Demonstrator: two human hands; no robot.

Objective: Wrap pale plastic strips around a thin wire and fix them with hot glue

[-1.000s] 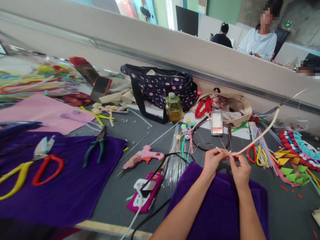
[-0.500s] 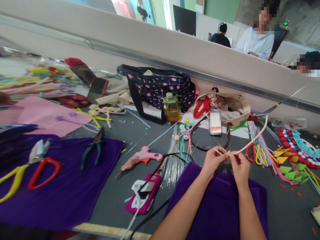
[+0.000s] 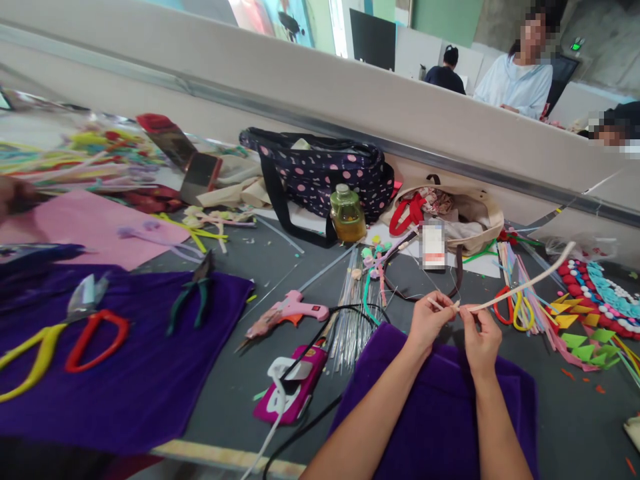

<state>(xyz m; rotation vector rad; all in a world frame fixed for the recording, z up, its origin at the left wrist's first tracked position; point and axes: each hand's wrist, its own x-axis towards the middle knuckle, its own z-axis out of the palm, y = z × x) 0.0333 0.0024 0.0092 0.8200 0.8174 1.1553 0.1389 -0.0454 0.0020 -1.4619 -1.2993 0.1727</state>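
A cream pipe cleaner (image 3: pixel 525 288) runs from between my fingertips out to the upper right, its far end free in the air. My left hand (image 3: pixel 429 321) is closed in a pinch on its short end. Close beside it, my right hand (image 3: pixel 483 333) pinches the same pipe cleaner, the fingertips of both hands almost touching. What exactly sits between the fingertips is too small to make out. Both forearms rest over a purple cloth (image 3: pixel 435 420). Past my fingers lie a brown loop (image 3: pixel 459 280) and a phone (image 3: pixel 433 245).
Left of my arms are a pink glue gun (image 3: pixel 295 308), a magenta power bank (image 3: pixel 293 387), clear glue sticks (image 3: pixel 345 333), pliers (image 3: pixel 193 293) and scissors (image 3: pixel 83 327). A bottle (image 3: pixel 347 217) and bags stand behind. Red-and-yellow scissors (image 3: pixel 523 312) and folded paper pieces (image 3: pixel 585 340) lie right.
The free end of the pipe cleaner has swung down and to the right. Both hands keep their pinch in nearly the same place. The view has shifted slightly.
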